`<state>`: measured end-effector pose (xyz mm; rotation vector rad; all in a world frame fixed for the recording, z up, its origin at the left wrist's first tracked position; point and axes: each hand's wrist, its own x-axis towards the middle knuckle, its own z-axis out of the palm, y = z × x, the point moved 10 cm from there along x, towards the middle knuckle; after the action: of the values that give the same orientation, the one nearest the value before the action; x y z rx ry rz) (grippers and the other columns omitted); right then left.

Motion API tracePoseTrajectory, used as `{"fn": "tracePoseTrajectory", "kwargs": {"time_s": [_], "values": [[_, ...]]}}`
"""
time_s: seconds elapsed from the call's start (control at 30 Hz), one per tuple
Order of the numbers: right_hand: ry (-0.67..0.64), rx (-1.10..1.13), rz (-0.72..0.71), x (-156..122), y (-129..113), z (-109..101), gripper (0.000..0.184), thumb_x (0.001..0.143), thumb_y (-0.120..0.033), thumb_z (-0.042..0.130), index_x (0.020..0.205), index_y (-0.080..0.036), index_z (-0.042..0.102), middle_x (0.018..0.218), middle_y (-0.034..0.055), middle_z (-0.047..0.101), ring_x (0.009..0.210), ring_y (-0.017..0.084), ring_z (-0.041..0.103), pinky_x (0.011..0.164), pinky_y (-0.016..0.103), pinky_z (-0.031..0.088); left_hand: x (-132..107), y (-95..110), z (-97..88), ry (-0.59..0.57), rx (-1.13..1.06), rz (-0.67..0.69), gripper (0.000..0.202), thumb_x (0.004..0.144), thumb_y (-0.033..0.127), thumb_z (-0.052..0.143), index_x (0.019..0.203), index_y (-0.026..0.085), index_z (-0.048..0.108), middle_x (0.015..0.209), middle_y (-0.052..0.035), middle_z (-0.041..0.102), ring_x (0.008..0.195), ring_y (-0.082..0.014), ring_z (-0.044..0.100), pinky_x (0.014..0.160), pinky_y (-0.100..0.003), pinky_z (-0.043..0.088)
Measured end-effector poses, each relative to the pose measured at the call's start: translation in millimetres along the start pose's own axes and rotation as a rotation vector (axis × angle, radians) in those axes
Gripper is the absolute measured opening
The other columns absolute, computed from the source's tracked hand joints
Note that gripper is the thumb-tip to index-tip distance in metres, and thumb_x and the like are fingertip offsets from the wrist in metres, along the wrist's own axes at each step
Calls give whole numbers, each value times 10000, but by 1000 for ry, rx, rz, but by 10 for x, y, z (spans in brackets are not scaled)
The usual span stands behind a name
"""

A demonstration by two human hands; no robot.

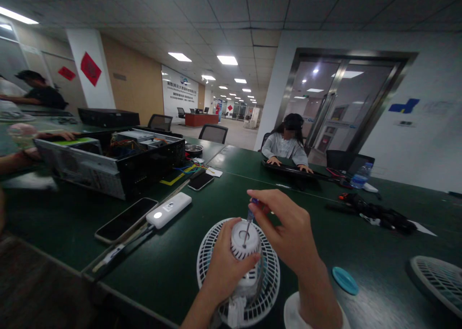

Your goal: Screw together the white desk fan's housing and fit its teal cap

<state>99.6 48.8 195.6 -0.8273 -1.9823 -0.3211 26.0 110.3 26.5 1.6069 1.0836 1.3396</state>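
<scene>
A small white fan [216,252] lies with its rear grille up on the dark green table [173,266]. My left hand [225,271] is wrapped round the fan's white motor housing [246,240]. My right hand [287,230] pinches the blue handle of a small screwdriver [250,218]. The screwdriver's shaft points down into the top of the motor housing.
A white power bank [169,209] and two phones [126,219] lie to the left. An open computer case [108,160] stands behind them. A teal disc [345,280] and another fan grille [438,281] lie at the right. A person sits across at a keyboard [288,169]; others sit far left.
</scene>
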Motion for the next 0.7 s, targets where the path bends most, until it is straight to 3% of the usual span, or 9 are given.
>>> {"fn": "tracePoseTrajectory", "kwargs": {"time_s": [0.1, 0.27, 0.47, 0.63, 0.7], "values": [[12, -47, 6, -5, 3, -11, 134, 848, -196, 526, 930, -178, 630, 791, 53, 654, 737, 167, 607, 635, 301, 510, 5, 13, -7, 5, -10, -5, 596, 624, 190, 677, 1176, 196, 451, 1221, -84, 521, 1162, -277, 467, 1026, -431, 315], [-6, 18, -4, -10, -14, -7, 271, 851, -110, 448, 1040, -203, 618, 950, 61, 673, 868, 168, 618, 745, 320, 520, -1, 22, -16, 8, 2, 1, 593, 627, 214, 685, 1173, 192, 457, 1213, -83, 530, 1150, -280, 480, 1012, -425, 336], [22, -41, 7, 4, -36, -37, 135, 840, -188, 529, 895, -163, 649, 745, 55, 629, 704, 169, 583, 604, 299, 497, -2, 14, -4, 0, -1, 20, 594, 641, 222, 685, 1184, 195, 448, 1220, -86, 526, 1148, -280, 482, 1014, -430, 332], [-16, 11, -2, 1, -54, -17, 246, 837, -103, 462, 1013, -176, 618, 920, 71, 661, 848, 172, 607, 728, 320, 518, -1, 29, -15, 4, 8, 22, 590, 641, 212, 682, 1182, 192, 446, 1220, -89, 523, 1156, -282, 475, 1023, -442, 319], [-23, 17, -5, -1, -58, -13, 223, 838, -111, 475, 992, -194, 614, 903, 55, 667, 831, 165, 610, 710, 305, 519, -3, 34, -17, 5, 6, 26, 585, 644, 218, 679, 1181, 192, 449, 1219, -90, 525, 1157, -284, 476, 1022, -441, 320]]}}
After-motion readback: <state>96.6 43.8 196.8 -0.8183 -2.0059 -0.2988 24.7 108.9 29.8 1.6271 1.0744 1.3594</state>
